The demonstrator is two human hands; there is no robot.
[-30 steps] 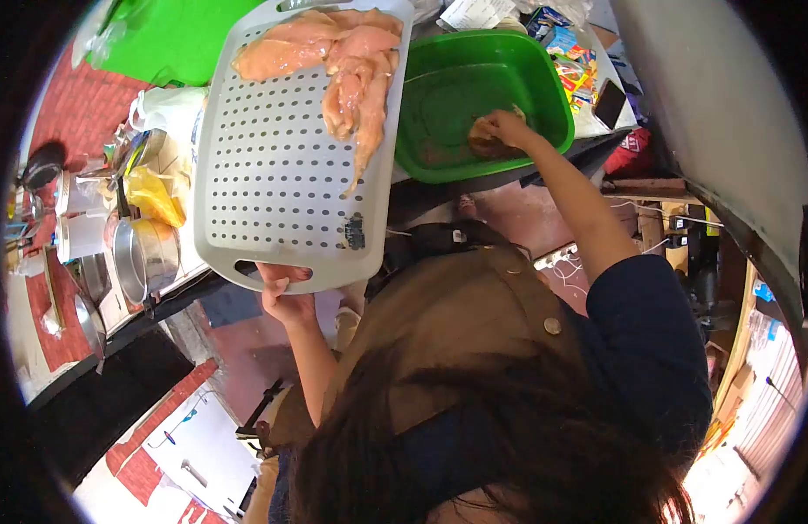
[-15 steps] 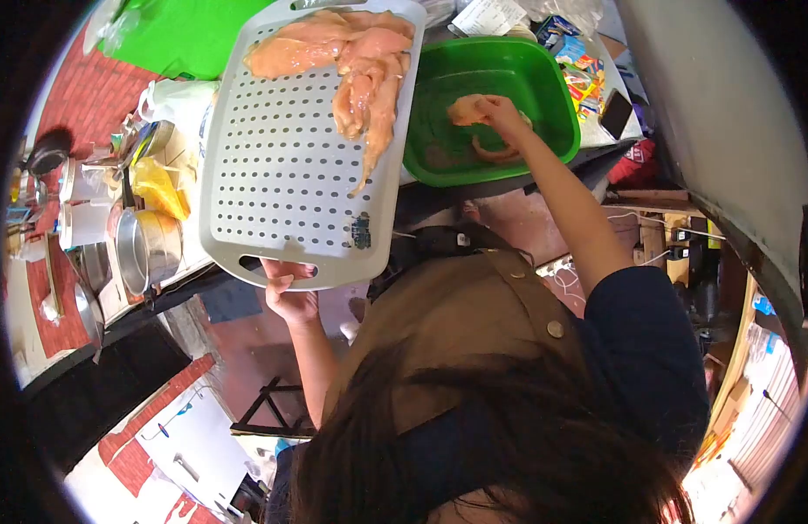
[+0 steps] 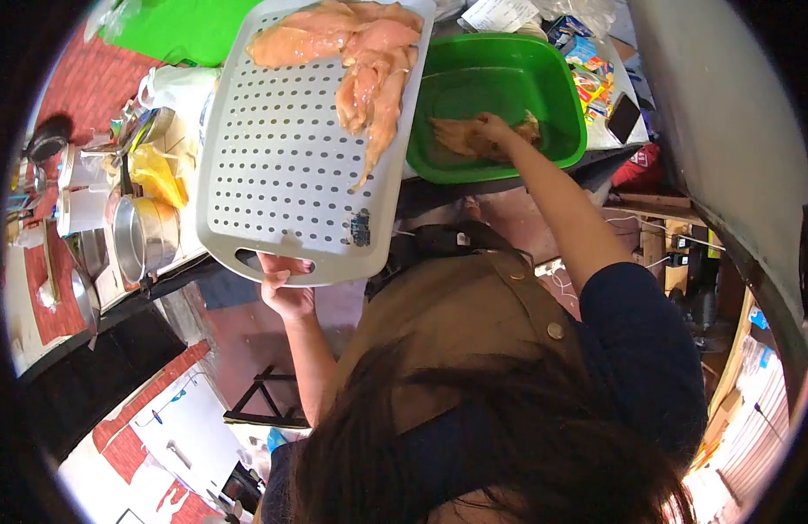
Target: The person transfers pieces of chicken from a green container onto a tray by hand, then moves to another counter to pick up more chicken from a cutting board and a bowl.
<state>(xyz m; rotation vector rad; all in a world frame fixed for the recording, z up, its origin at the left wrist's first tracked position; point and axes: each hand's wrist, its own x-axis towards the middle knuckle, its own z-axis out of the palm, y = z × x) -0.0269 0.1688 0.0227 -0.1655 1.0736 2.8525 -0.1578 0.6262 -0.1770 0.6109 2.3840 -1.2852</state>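
Note:
My left hand (image 3: 288, 293) grips the handle slot at the near end of a light grey perforated tray (image 3: 264, 175), holding it tilted. Slices of raw chicken (image 3: 369, 79) lie at the tray's far end, one thin strip hanging down toward the middle. Inside a green basin (image 3: 557, 87) to the right, my right hand (image 3: 493, 133) has its fingers closed on a piece of raw chicken (image 3: 456, 135) at the bottom. More meat shows just right of those fingers. The fingertips are partly hidden by the hand itself.
At the left stand a metal pot (image 3: 146, 236), a yellow bag (image 3: 158, 175) and white containers (image 3: 81, 210). A green board (image 3: 181, 31) lies behind the tray. Right of the basin are colourful packets (image 3: 591, 87) and a phone (image 3: 623, 118) near the table edge.
My right hand has lowered into the basin; the chicken piece it held up now lies spread against the bottom. The left hand keeps the tray nearly still.

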